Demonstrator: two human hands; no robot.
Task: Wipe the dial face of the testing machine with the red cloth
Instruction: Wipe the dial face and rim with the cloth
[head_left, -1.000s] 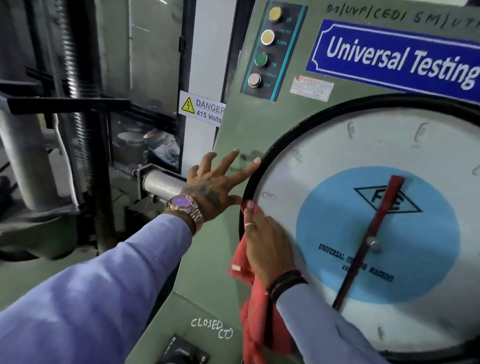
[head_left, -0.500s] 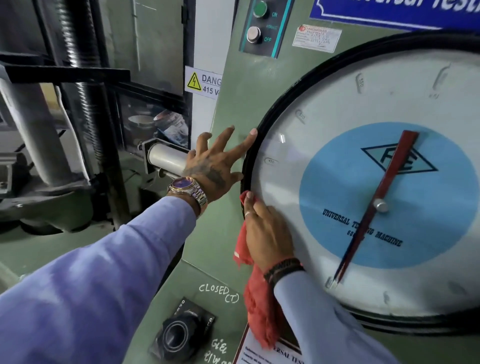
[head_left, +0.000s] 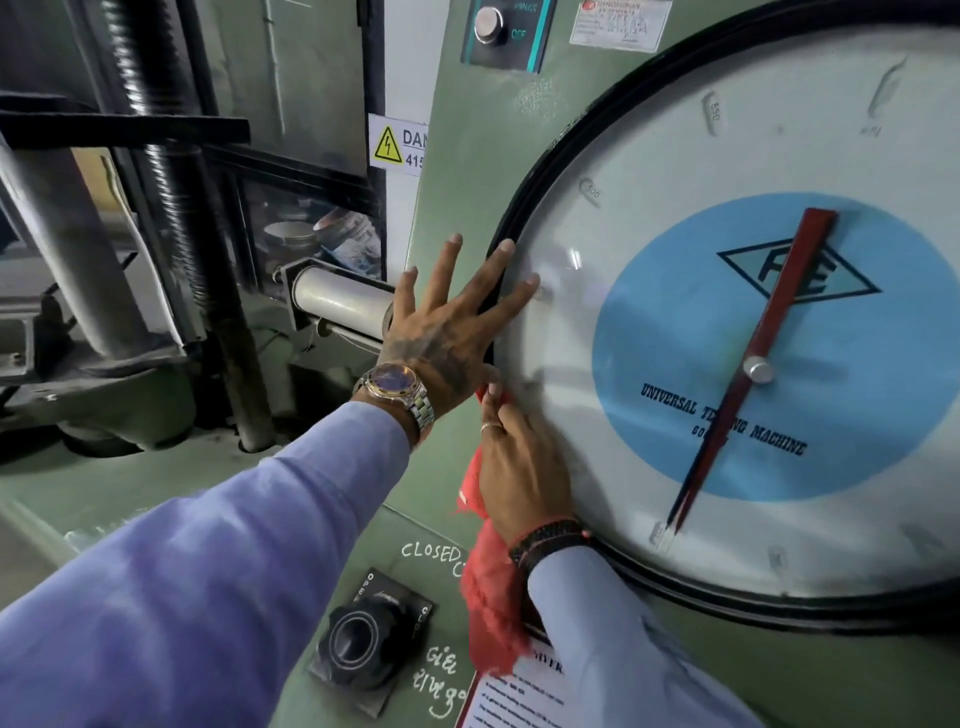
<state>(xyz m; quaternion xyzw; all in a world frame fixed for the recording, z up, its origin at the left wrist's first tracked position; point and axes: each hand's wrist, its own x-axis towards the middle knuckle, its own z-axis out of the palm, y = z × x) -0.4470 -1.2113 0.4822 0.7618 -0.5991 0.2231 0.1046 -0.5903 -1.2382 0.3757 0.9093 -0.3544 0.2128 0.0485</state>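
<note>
Left hand (head_left: 441, 332) flat, fingers wide, on dial's (head_left: 649, 156) left rim; right hand (head_left: 519, 467) just below, straight-fingered atop cloth (head_left: 488, 597).

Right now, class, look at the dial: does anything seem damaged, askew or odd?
Yes: the scale numbers round the dial face are worn to faint smudges; only 500 and 550 are legible. Chalk lettering is scrawled on the green panel beside the black knob. Nothing looks askew or broken.
</note>
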